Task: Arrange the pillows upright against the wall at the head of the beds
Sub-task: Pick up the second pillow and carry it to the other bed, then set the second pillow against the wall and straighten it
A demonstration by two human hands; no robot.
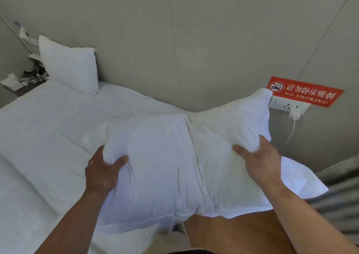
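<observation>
Left hand (104, 168) and right hand (258, 160) pinch the soft white pillow (174, 156); its limp middle could fold, slumping off the grey wall (194, 40).

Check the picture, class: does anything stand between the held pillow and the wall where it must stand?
Nothing visible blocks it. Both the left hand and right hand grip the pillow, and the wall behind it is bare. The charger in the socket sits just beside its right corner.
</observation>
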